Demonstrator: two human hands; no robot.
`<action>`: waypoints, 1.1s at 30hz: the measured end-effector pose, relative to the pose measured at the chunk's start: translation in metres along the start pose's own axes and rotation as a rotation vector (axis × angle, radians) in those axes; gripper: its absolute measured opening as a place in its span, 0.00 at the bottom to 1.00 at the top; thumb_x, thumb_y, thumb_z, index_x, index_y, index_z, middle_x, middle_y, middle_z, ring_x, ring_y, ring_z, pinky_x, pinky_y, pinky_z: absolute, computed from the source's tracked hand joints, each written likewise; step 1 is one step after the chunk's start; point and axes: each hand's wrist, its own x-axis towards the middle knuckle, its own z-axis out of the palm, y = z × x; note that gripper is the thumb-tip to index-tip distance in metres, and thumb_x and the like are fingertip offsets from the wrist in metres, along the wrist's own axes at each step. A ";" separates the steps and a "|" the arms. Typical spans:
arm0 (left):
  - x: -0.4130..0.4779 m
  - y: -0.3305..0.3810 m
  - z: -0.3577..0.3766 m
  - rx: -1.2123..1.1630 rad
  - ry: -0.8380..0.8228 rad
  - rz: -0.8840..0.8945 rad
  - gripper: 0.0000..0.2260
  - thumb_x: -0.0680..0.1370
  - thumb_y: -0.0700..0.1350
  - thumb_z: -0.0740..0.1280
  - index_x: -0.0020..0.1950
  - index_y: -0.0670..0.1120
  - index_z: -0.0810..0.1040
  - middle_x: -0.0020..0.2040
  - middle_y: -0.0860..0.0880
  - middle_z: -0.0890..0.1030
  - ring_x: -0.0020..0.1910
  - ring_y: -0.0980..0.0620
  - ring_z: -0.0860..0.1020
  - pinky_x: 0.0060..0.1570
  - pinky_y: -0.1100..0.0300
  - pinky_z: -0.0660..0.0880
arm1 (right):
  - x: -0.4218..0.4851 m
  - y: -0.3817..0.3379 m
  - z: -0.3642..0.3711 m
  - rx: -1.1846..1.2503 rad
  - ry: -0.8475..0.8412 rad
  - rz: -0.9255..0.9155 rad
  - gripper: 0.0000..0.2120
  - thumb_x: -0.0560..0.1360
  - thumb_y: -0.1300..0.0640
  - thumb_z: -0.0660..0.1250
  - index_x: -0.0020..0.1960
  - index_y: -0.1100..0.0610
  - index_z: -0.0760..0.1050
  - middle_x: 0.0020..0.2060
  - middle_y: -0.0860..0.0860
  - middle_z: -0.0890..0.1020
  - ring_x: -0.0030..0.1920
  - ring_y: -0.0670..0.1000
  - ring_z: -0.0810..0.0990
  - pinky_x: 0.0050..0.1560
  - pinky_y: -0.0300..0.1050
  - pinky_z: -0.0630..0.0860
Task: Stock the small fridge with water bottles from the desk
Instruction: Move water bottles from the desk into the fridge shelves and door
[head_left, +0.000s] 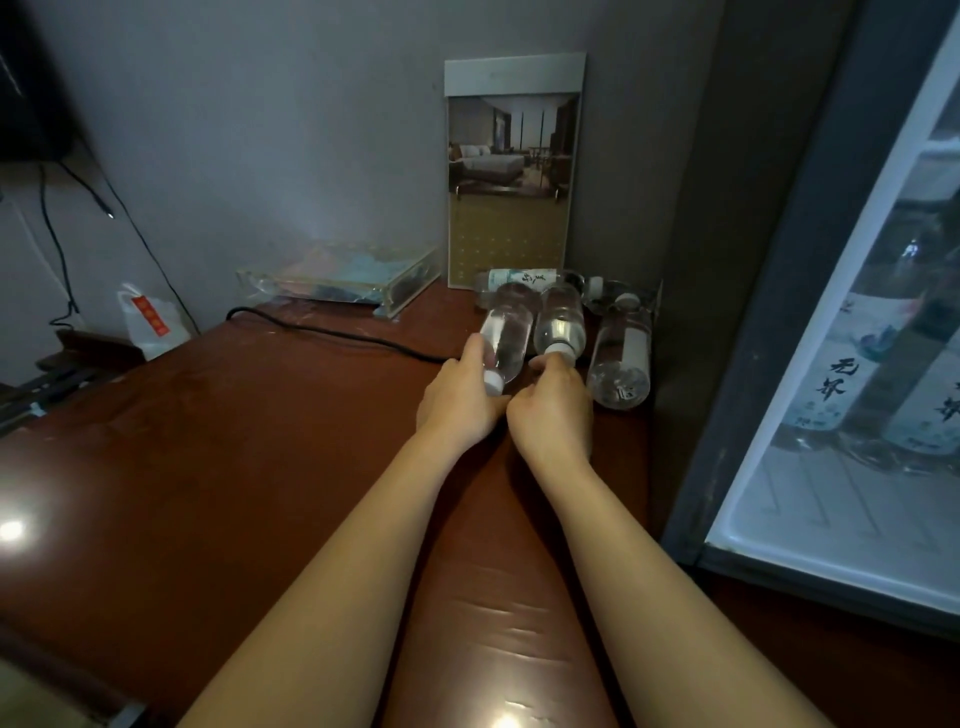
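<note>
So this looks like early-to-middle going, far as I can tell. The left hand (457, 400) is curled round the cap end of the left bottle (504, 332), and the right hand (553, 410) is pinching the neck of the middle bottle (560, 319). Both bottles lie on their sides on the desk (260, 441), just in front of the photo sign (511, 171), caps pointing back toward the person. Neither looks lifted off the wood yet. Just right of those two there's a right bottle (621, 358) lying loose with nobody touching it, and tucked against the foot of the sign is a labelled bottle (519, 277) lying crosswise, plus a couple more behind that I can't count properly. The fridge (753, 338) stands well to the right of the sign, and it seems to have labelled fridge bottles (836, 389) standing inside already; can't tell if its door is open. So my guess is some stocked, a handful left to carry. Left of the sign sit a clear tray (337, 280), a black cable (332, 332) and, further off, a white bag (148, 322).
</note>
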 end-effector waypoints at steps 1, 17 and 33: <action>-0.002 0.001 -0.003 0.017 0.005 0.009 0.11 0.74 0.48 0.64 0.49 0.51 0.62 0.47 0.46 0.75 0.45 0.41 0.75 0.37 0.53 0.65 | 0.000 0.000 0.000 0.001 -0.002 -0.003 0.16 0.75 0.63 0.58 0.62 0.58 0.70 0.61 0.57 0.74 0.60 0.60 0.73 0.58 0.54 0.74; -0.034 0.029 -0.061 -0.161 0.856 0.239 0.17 0.72 0.56 0.61 0.50 0.44 0.75 0.38 0.54 0.73 0.39 0.45 0.77 0.36 0.61 0.59 | 0.004 0.008 0.012 0.035 -0.162 -0.206 0.46 0.67 0.55 0.76 0.75 0.48 0.51 0.72 0.54 0.63 0.71 0.59 0.62 0.68 0.52 0.65; -0.026 0.015 -0.055 -0.945 0.113 0.081 0.06 0.77 0.43 0.64 0.53 0.48 0.77 0.47 0.51 0.82 0.43 0.60 0.81 0.41 0.67 0.76 | 0.001 0.008 0.018 0.289 -0.404 -0.257 0.32 0.65 0.57 0.72 0.65 0.57 0.61 0.57 0.53 0.70 0.60 0.50 0.72 0.62 0.47 0.71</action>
